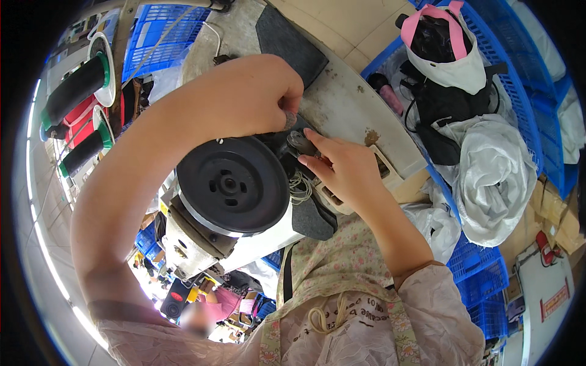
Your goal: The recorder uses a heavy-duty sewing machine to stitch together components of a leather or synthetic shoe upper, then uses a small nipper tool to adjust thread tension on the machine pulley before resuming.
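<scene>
In front of me stands an industrial sewing machine with a large black handwheel (259,198). My left arm arches over the wheel, and my left hand (276,91) is closed on the machine's far side, fingers curled down. A small greyish piece (290,120) shows at its fingertips, too small to name. Close by, my right hand (349,168) pinches a small round metal part (300,143) between thumb and forefinger. Whether that part is fixed to the machine is hidden. A loose coil of pale cord (300,188) hangs beneath it, beside the wheel.
Rightward stands a blue crate (524,116) holding a white bag with pink handles (427,61), black items and white sacks (495,177). Black thread spools (76,88) stand at left. Grey pads (290,46) lie on the worn pale tabletop (345,100). A person in pink (229,303) is behind.
</scene>
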Motion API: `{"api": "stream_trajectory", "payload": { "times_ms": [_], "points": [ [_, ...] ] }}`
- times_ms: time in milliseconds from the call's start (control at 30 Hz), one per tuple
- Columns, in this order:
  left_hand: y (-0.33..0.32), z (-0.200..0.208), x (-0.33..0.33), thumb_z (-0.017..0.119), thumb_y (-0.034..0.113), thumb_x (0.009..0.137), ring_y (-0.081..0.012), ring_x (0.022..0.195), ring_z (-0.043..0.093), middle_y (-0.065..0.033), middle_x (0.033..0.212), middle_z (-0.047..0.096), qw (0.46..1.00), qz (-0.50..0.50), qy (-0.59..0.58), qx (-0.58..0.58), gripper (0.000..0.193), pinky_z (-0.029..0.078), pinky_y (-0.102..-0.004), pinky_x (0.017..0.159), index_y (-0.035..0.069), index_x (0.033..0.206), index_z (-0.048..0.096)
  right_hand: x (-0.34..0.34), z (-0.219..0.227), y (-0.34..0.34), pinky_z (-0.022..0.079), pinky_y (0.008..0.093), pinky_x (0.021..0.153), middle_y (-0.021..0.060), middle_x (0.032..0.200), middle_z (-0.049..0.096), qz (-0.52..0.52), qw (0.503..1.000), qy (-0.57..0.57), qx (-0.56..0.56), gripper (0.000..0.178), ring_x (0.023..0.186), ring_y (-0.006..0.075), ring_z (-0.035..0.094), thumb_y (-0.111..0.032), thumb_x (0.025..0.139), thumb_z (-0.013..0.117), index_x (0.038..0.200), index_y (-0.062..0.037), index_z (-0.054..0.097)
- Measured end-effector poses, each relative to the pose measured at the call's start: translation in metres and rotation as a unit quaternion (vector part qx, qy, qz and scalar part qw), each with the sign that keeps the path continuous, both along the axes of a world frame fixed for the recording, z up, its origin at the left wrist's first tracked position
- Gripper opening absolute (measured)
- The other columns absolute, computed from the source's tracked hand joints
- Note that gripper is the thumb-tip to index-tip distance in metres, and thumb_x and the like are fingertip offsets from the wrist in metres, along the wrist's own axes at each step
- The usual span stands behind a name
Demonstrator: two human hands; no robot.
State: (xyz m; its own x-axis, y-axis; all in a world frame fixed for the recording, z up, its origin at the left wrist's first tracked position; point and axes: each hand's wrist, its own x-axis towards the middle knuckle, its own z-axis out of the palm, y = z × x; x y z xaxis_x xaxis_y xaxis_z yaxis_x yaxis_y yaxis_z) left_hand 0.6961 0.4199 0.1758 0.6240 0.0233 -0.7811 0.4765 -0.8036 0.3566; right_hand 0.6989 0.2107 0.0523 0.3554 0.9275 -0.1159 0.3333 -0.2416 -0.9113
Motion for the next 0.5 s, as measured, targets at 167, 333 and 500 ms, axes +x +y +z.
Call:
{"api": "stream_trajectory", "payload": {
  "times_ms": [167,333,500],
  "points": [
    [-0.006,0.0,-0.001,0.065,0.007,0.071,-0.0229,0.064,0.062,-0.0134,0.068,0.062,1.0,-0.009,-0.013,-0.006,0.011,0.047,-0.0351,0.059,0.001,0.08,0.068,-0.001,-0.005,-0.003,0.048,0.0373,0.056,0.0067,0.071,0.064,-0.007,1.0,-0.008,0.005,0.04,0.064,0.0251,0.063,-0.031,0.085,0.069,0.118,-0.008,0.065],
    [-0.009,0.014,-0.005,0.062,0.001,0.073,-0.0185,0.068,0.063,-0.0098,0.072,0.065,0.989,0.0,-0.143,0.043,0.011,0.048,-0.0314,0.061,0.001,0.082,0.067,0.009,0.007,-0.017,0.049,0.0361,0.057,0.0065,0.073,0.064,-0.034,0.997,0.044,-0.044,0.039,0.064,0.0239,0.063,-0.03,0.084,0.071,0.118,-0.0105,0.065],
    [-0.015,0.099,-0.022,0.065,0.002,0.08,-0.0081,0.071,0.059,-0.0009,0.075,0.064,0.965,0.163,-0.183,0.096,0.006,0.046,-0.0249,0.065,0.002,0.086,0.066,0.022,0.018,-0.037,0.05,0.0354,0.06,0.0082,0.091,0.065,-0.045,0.998,-0.007,0.045,0.041,0.068,0.0234,0.063,-0.024,0.08,0.075,0.118,-0.0118,0.065]
  ]
}}
